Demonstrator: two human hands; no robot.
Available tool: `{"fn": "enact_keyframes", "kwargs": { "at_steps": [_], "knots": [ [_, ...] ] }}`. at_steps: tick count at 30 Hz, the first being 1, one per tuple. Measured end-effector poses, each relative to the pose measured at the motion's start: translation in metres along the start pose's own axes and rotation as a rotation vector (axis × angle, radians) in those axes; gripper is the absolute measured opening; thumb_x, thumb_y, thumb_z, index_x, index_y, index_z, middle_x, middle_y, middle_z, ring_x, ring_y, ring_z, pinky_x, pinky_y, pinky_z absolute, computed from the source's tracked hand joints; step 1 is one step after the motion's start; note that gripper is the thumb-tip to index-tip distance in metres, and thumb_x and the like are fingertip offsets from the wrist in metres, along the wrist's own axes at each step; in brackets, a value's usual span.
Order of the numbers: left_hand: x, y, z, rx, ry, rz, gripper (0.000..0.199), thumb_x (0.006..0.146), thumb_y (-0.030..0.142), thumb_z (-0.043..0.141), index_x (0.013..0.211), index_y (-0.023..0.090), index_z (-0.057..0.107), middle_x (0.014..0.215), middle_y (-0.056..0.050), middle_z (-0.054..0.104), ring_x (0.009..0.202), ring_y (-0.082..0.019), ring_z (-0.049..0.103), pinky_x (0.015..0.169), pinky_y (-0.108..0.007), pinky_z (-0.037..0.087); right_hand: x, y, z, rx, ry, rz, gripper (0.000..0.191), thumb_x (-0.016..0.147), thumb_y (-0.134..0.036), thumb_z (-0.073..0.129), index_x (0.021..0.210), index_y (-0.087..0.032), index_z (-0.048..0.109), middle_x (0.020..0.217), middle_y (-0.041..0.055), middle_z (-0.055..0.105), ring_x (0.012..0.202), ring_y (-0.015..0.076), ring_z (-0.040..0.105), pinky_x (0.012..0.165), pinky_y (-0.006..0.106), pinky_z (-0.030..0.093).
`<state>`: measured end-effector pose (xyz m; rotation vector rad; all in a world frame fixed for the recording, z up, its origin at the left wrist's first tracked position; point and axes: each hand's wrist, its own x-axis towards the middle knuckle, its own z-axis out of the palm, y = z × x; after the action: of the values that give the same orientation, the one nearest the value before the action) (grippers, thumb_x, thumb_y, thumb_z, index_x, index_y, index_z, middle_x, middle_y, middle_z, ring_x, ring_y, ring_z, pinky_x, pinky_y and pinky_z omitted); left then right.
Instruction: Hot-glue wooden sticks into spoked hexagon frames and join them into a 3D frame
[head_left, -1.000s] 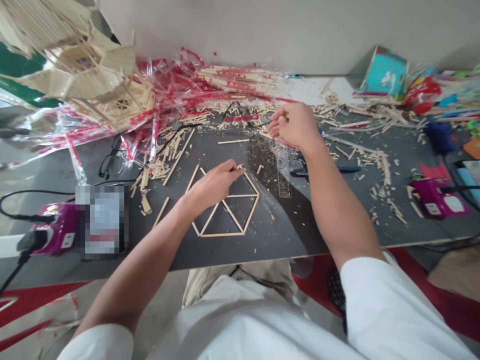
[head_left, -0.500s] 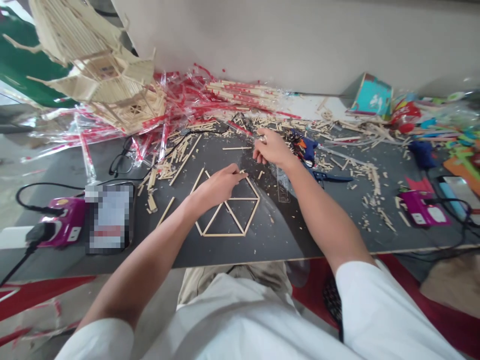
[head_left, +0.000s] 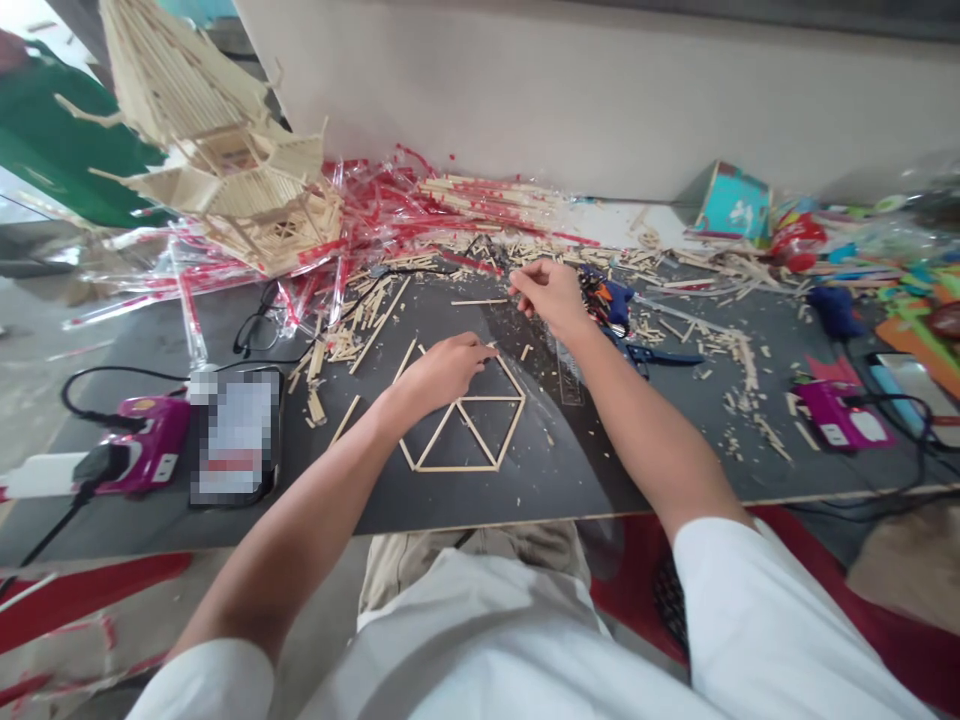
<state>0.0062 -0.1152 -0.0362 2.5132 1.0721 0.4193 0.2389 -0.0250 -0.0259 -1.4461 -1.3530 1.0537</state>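
A flat frame of thin wooden sticks (head_left: pixel 457 468), a many-sided outline with spokes, lies on the dark tabletop. Over its upper left part rests my left hand (head_left: pixel 448 370), its fingers closed together near the frame's top corner; whatever is under the fingertips is hidden. My right hand (head_left: pixel 551 292) hovers up and to the right of the frame, thumb and forefinger pinched, and anything between them is too small to make out. Just left of that hand a loose stick (head_left: pixel 478 302) lies flat. A clear ruler (head_left: pixel 571 385) is below the right wrist.
At the back left stands a wooden stick model (head_left: pixel 262 200), beside red plastic wrappers (head_left: pixel 390 205). A phone (head_left: pixel 238 435) and a purple power adapter (head_left: pixel 154 440) are at left. Blue-handled pliers (head_left: pixel 652 356), stick scraps and another purple adapter (head_left: pixel 844 412) lie at right.
The view has shifted slightly. My right hand has turned a little, its thumb and forefinger now showing in a pinch. My left hand stays over the frame.
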Motion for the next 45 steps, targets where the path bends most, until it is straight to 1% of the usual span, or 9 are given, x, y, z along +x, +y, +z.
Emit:
{"fn": "enact_keyframes", "kwargs": {
  "at_steps": [6,12,15,21,28,31,34,38,45],
  "knots": [
    [-0.003,0.001,-0.012,-0.009,0.143,0.021,0.030,0.115,0.020,0.060,0.126,0.021,0.088,0.122,-0.011,0.086,0.110,-0.026,0.083,0.101,-0.038,0.066,0.000,-0.014,-0.011,-0.325,0.087,-0.312,0.009,0.098,-0.030,0.079,0.099,-0.021,0.081,0.095,0.0050,0.081,0.081,0.0201,0.072,0.078,0.033,0.057],
    [0.005,0.004,-0.051,0.200,0.562,-0.052,0.031,0.114,0.028,0.068,0.143,0.021,0.077,0.154,-0.018,0.074,0.149,-0.037,0.063,0.128,-0.057,0.050,-0.028,-0.051,-0.015,-0.301,-0.216,-0.381,0.010,0.097,-0.033,0.082,0.101,-0.025,0.085,0.094,0.0047,0.082,0.076,0.0204,0.072,0.075,0.035,0.058],
    [0.016,0.002,-0.068,0.210,0.545,-0.062,0.034,0.113,0.028,0.070,0.146,0.023,0.074,0.155,-0.016,0.073,0.156,-0.038,0.058,0.135,-0.060,0.043,-0.044,-0.071,-0.017,-0.321,-0.342,-0.365,0.008,0.099,-0.033,0.081,0.102,-0.026,0.085,0.091,0.0037,0.080,0.080,0.0204,0.072,0.079,0.036,0.059],
    [0.035,-0.001,-0.101,0.100,0.390,0.023,0.027,0.112,0.027,0.059,0.115,0.019,0.084,0.113,-0.009,0.084,0.109,-0.027,0.078,0.103,-0.043,0.059,-0.051,-0.090,-0.038,-0.322,-0.237,-0.372,0.014,0.103,-0.037,0.082,0.112,-0.026,0.082,0.099,0.0032,0.079,0.088,0.0195,0.073,0.084,0.035,0.063],
    [0.021,-0.014,-0.148,0.109,0.486,-0.355,0.031,0.107,0.026,0.059,0.121,0.023,0.087,0.115,-0.003,0.087,0.105,-0.022,0.073,0.110,-0.044,0.055,-0.026,-0.078,-0.059,-0.100,-0.111,-0.542,0.026,0.099,-0.048,0.093,0.107,-0.027,0.079,0.091,0.0022,0.077,0.077,0.0168,0.069,0.076,0.034,0.064],
    [0.007,-0.056,-0.151,0.170,0.669,-0.670,0.035,0.100,0.029,0.070,0.129,0.019,0.084,0.121,0.000,0.085,0.108,-0.021,0.068,0.109,-0.042,0.054,-0.013,-0.066,-0.062,-0.089,-0.098,-0.535,0.018,0.101,-0.040,0.089,0.099,-0.025,0.081,0.092,0.0036,0.080,0.075,0.0157,0.071,0.070,0.033,0.063],
    [-0.003,-0.095,-0.144,0.211,0.629,-0.908,0.049,0.098,0.042,0.072,0.140,0.019,0.081,0.134,0.000,0.081,0.114,-0.024,0.061,0.109,-0.046,0.048,-0.001,-0.047,-0.056,-0.208,-0.089,-0.457,0.013,0.098,-0.034,0.088,0.092,-0.023,0.083,0.092,0.0049,0.083,0.083,0.0202,0.077,0.080,0.038,0.068],
    [-0.006,-0.108,-0.138,0.204,0.601,-0.960,0.056,0.102,0.048,0.065,0.145,0.016,0.080,0.150,-0.006,0.072,0.122,-0.027,0.056,0.114,-0.051,0.045,0.009,-0.019,-0.036,-0.494,-0.170,-0.418,0.010,0.092,-0.024,0.087,0.101,-0.023,0.090,0.100,0.0078,0.088,0.093,0.0282,0.081,0.100,0.051,0.069],
    [-0.004,-0.112,-0.139,0.221,0.531,-0.930,0.050,0.093,0.035,0.064,0.132,0.011,0.083,0.109,-0.004,0.079,0.095,-0.022,0.053,0.103,-0.048,0.050,-0.013,-0.016,0.006,-0.715,-0.301,-0.399,0.023,0.102,-0.015,0.071,0.113,-0.017,0.090,0.110,0.0137,0.089,0.101,0.0305,0.082,0.102,0.047,0.064]
  ]
}}
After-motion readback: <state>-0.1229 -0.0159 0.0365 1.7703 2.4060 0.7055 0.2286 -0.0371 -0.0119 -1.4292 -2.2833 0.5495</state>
